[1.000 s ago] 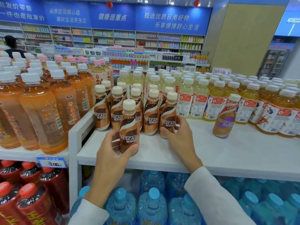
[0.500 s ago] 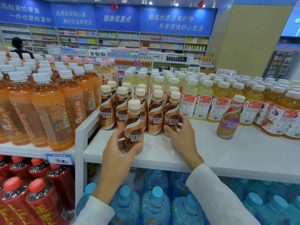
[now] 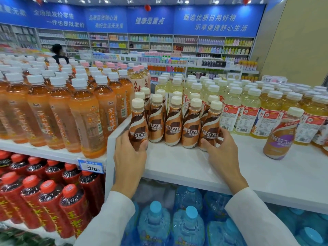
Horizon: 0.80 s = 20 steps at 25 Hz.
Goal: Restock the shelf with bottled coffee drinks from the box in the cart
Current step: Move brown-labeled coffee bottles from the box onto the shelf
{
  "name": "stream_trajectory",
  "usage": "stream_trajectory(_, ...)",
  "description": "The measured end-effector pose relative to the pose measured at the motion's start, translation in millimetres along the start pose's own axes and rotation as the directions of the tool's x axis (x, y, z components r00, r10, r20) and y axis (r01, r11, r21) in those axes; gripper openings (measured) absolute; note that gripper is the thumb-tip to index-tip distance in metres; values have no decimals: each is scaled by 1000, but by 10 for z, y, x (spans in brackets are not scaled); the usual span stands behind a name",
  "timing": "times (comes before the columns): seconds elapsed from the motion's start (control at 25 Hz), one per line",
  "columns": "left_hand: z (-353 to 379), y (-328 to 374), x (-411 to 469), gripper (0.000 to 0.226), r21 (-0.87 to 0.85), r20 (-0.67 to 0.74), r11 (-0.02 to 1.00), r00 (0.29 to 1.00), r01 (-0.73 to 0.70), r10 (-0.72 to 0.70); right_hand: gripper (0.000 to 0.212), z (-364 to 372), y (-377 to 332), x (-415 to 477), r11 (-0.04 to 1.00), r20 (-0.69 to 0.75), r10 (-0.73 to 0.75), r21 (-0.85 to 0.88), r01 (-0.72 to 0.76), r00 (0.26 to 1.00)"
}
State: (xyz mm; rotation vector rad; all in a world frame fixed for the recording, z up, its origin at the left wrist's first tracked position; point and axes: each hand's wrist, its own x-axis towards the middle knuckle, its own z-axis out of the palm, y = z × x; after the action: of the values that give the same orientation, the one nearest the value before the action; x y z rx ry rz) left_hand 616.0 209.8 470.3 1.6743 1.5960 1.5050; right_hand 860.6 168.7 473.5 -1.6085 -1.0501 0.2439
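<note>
Brown Nescafe coffee bottles stand in rows on the white shelf. My left hand grips the leftmost front bottle by its lower body, close to the shelf's left divider. My right hand holds the rightmost bottle of the front row at its base. Between them stand three more front-row bottles. A single purple-labelled Nescafe bottle stands apart on the right. The cart and box are out of view.
Tall orange tea bottles fill the shelf to the left, behind a price tag. Yellow drink bottles crowd the back right. Red bottles and blue water jugs sit below. A person stands far back left.
The bottle in my left hand moved left and back, from in front of the group into line at the left end of the front row. My right hand stays on the rightmost bottle.
</note>
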Motion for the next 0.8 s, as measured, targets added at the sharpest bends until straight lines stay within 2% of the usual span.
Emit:
stream_trajectory(0.16,83,3,-46,59,148,-84,989,996,-15,27,68,-4,8,1,1000,-2,-18,9,18,1000)
stream_trajectory(0.32,146,6,-29,59,119,-137,993,991,28,-11,69,-7,20,7,1000,4,-18,13,18,1000)
stream_trajectory(0.8,207,-92,-72,55,113,-184,993,981,-39,60,68,-10,36,8,1000,6,-19,13,19,1000)
